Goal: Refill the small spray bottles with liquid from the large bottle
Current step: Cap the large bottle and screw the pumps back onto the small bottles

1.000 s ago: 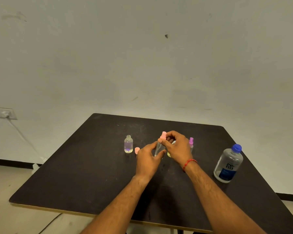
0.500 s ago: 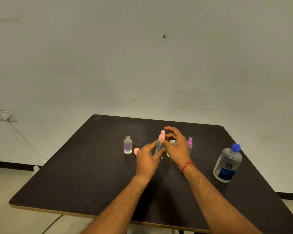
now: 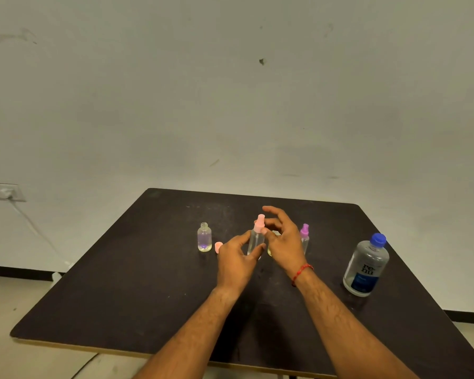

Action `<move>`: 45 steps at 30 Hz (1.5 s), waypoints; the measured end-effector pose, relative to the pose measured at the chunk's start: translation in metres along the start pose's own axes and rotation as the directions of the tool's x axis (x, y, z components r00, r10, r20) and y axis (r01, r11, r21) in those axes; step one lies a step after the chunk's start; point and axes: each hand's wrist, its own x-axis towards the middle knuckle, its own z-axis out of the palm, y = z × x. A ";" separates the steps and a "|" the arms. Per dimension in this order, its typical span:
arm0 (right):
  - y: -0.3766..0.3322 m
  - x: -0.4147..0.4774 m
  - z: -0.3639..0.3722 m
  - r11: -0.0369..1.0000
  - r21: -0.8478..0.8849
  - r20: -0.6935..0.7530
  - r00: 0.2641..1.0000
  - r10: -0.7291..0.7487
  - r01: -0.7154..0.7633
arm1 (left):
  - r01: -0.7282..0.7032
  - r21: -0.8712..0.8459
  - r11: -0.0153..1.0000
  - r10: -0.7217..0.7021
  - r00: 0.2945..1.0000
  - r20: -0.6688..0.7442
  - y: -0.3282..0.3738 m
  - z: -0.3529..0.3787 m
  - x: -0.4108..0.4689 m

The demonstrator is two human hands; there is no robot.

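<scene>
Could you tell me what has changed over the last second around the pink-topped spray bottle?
The right hand has opened, its fingers lifting off the pink top of the spray bottle. The left hand still grips the bottle's body. The open small bottle, purple-topped bottle and large bottle have not moved.

Dark table (image 3: 137, 283), grey wall (image 3: 230, 105), wall socket (image 3: 3, 191) with cable (image 3: 36, 231)

Right hand (image 3: 282, 242) now loosened from the pink spray top (image 3: 259, 222), fingers spread apart above and behind it (thumb alone near the neck); a second ago pinched closed around that top.
</scene>
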 end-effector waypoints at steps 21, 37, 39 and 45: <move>0.000 0.000 0.004 1.000 0.024 -0.012 1.000 -0.004 0.005 | 0.003 -0.009 1.000 -0.003 1.000 -0.002 0.003 -0.003 -0.002; -0.002 0.003 0.000 0.999 -0.025 -0.032 0.999 -0.035 0.034 | -0.007 0.008 1.000 0.007 1.000 -0.001 0.005 -0.003 -0.002; -0.001 0.002 0.000 0.999 -0.020 -0.042 0.998 -0.039 0.038 | -0.001 -0.007 1.000 0.001 1.000 -0.012 0.006 -0.002 -0.003; 0.000 0.003 -0.003 0.998 0.037 0.068 0.997 -0.044 0.041 | -0.020 -0.026 0.999 0.019 1.000 -0.013 0.008 -0.004 -0.002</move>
